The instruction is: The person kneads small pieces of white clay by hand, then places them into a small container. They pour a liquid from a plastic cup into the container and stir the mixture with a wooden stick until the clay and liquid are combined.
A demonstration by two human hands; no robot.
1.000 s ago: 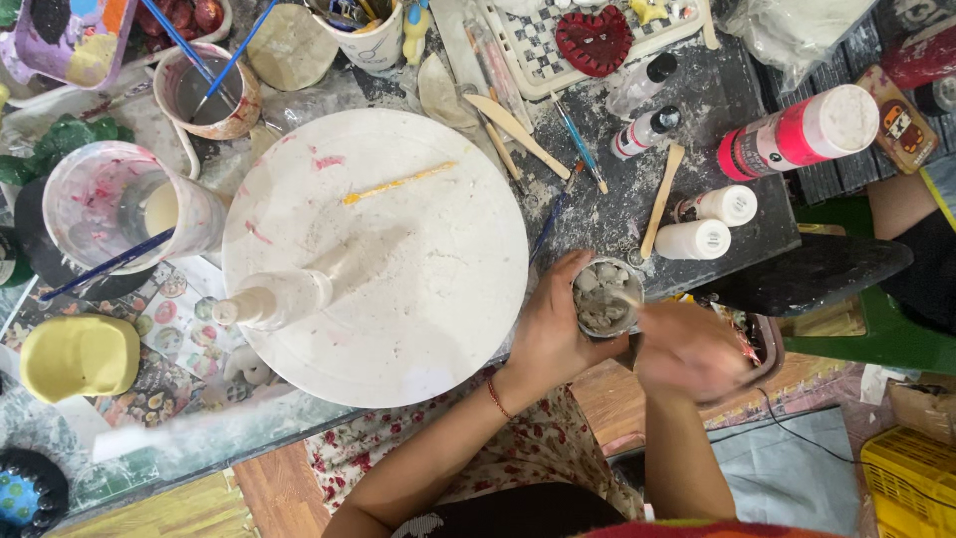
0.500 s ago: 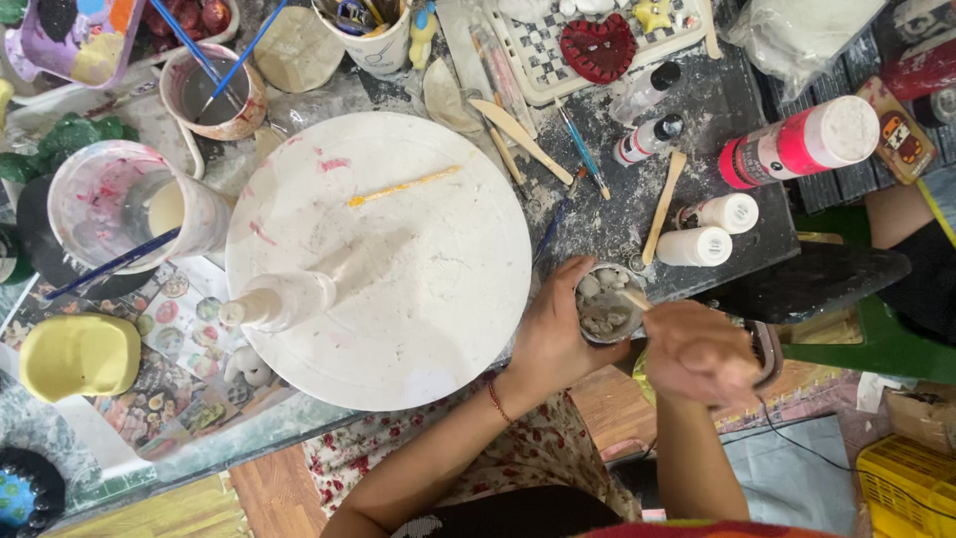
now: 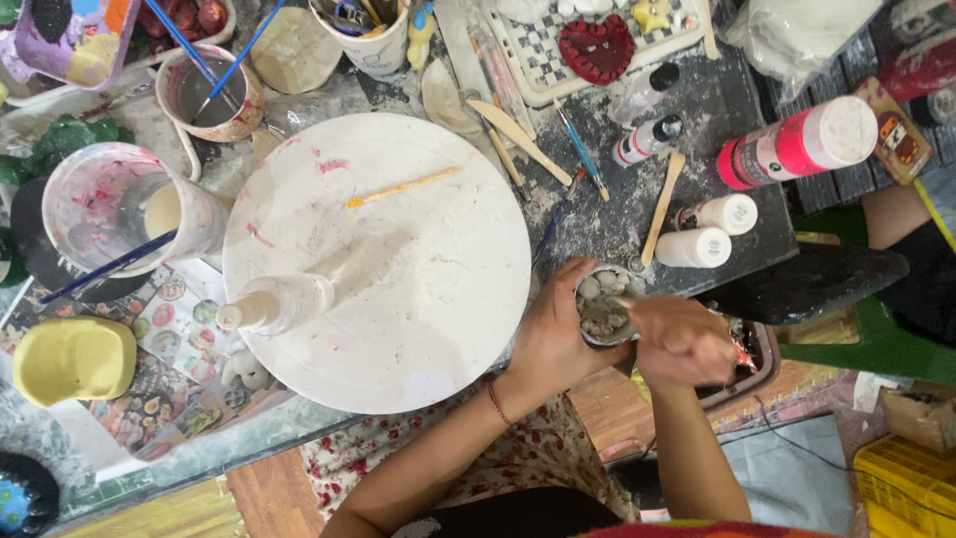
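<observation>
I cannot resolve the contents of the small cup (image 3: 603,307): pale lumps only, too small to identify. Its near wall is hidden behind the left hand (image 3: 556,334), whose fingers wrap around it. The right hand (image 3: 685,342) is motion-blurred; I cannot tell what slim item its fingers pinch over the cup. The dark tray (image 3: 759,351) behind that hand is mostly covered. The yellow crate (image 3: 908,486) is cut off by the right and bottom edges. Another person's arm (image 3: 901,214) leaves the frame at the right edge.
</observation>
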